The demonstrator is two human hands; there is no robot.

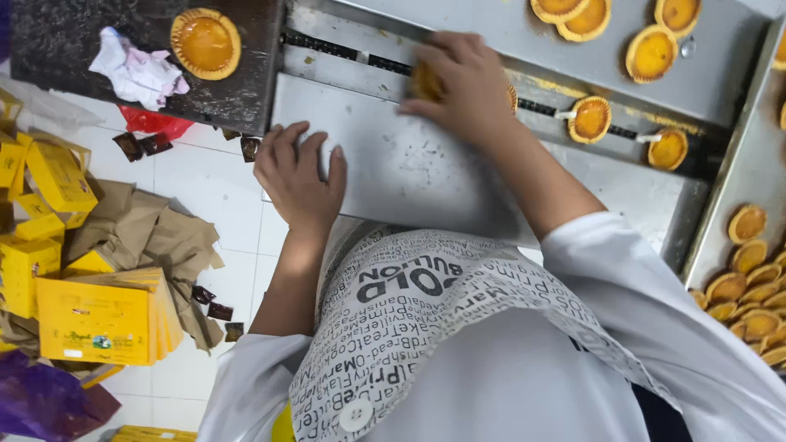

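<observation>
- White floor tiles (205, 188) show below the steel table (393, 164), which fills the upper middle of the view and serves as the landmark.
- A person in a white top and a printed apron (393, 327) leans over the table's near edge.
- Off the table's left side, on the floor, lie yellow cartons (90, 319) and crumpled brown paper (155, 237).
- At the table's upper left sits a dark tray (74, 49) carrying one tart (205, 42) and a crumpled white tissue (135, 72).
- At the table's right edge, a metal tray (749, 164) holds stacked tarts (753, 295).
- The right hand (463, 86) is on the table's far strip, its grip curled closed over a golden pastry tart (426, 82), mostly hidden.
- The left hand (299, 176) rests flat on the table's near left edge, fingers spread, holding nothing.
</observation>
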